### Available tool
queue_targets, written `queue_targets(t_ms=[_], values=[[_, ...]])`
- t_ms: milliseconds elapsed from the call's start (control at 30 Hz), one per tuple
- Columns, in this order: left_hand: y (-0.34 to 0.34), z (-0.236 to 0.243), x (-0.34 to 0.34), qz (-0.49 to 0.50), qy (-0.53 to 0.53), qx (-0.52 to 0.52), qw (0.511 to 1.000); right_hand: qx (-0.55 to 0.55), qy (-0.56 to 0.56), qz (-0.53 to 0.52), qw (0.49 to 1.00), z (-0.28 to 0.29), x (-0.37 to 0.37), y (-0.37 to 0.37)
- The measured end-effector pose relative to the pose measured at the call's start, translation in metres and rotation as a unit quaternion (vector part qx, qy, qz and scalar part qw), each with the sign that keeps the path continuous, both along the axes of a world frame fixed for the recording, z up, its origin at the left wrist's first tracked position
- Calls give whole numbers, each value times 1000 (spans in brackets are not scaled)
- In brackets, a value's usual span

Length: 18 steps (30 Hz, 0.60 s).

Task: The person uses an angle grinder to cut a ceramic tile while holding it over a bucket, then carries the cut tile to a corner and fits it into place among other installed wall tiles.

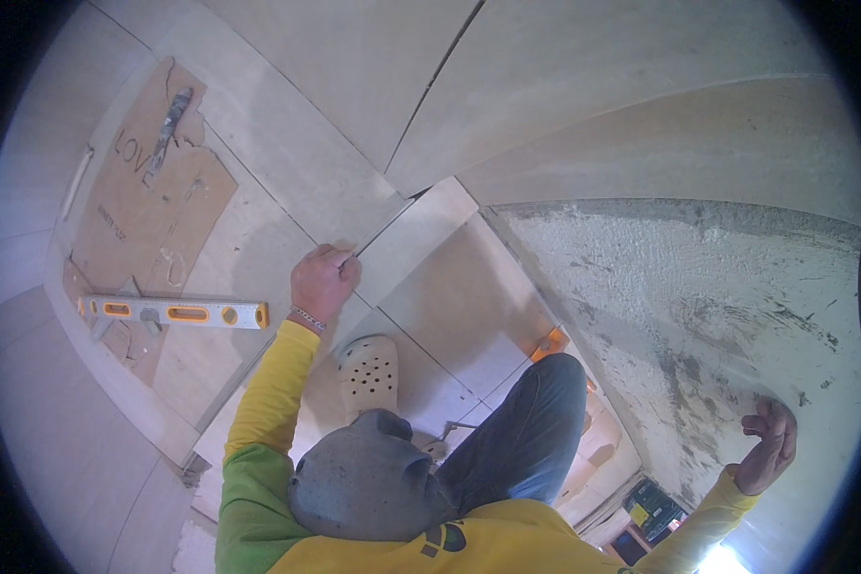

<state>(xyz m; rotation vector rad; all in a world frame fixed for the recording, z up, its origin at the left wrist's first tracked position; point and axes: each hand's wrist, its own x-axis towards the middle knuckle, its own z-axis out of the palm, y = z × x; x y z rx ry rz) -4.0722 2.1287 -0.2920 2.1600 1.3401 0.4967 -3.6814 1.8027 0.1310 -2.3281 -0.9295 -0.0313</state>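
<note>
My left hand (323,284) is closed in a fist over the joint between pale floor tiles, beside the edge of a narrow tile strip (419,237). What its fingers hold, if anything, is hidden. To its left lies a white spirit level (216,314) with yellow-rimmed openings, partly on a brown cardboard sheet (115,225). A worn, stained hand tool (172,120) rests on the cardboard's far part. Out to the right, my right hand (773,446) is beside the rough, cement-smeared wall (660,287). Its fingers are loosely bent and apart, with nothing visible in them.
My foot in a beige perforated clog (368,373) stands on the lower tiles, near my bent knee (536,421). An orange object (548,344) sits against the wall's base. At lower right is a dark case (651,507) close to a bright light (722,560).
</note>
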Motion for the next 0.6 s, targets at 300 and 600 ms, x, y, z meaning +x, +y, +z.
queue_targets(t_ms=[300,600], values=[[0,0,0,-2,-8,10,1000,-9,3,-2,1000,1,3,-5],[0,0,0,-4,-5,7,1000,-12,7,8,1000,2,4,-5]])
